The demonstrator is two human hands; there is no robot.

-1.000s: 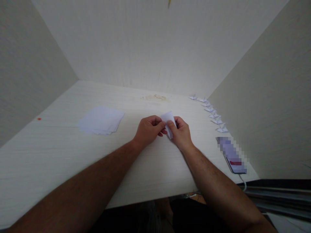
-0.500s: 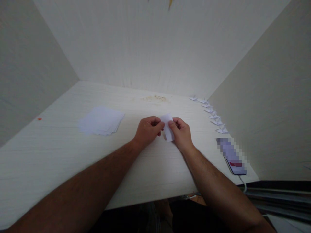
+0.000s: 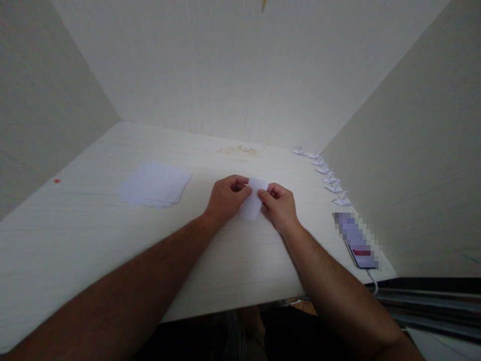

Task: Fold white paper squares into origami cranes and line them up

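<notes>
Desk (image 3: 233, 265): pale, with faint grain, walled at the back and both sides
Paper stack (image 3: 156, 184): loose white sheets, slightly fanned, on the left part
Folded paper figures (image 3: 330, 180): small, white, pointed, lined up near the right wall (image 3: 409, 150)
Phone (image 3: 356, 240): lying just beyond the nearest figure, its screen pixelated
Cable (image 3: 373, 282): white, at the phone's near end
Stain (image 3: 242, 150): brownish, near the back wall (image 3: 210, 70)
Red spot (image 3: 56, 181): by the left edge
</notes>
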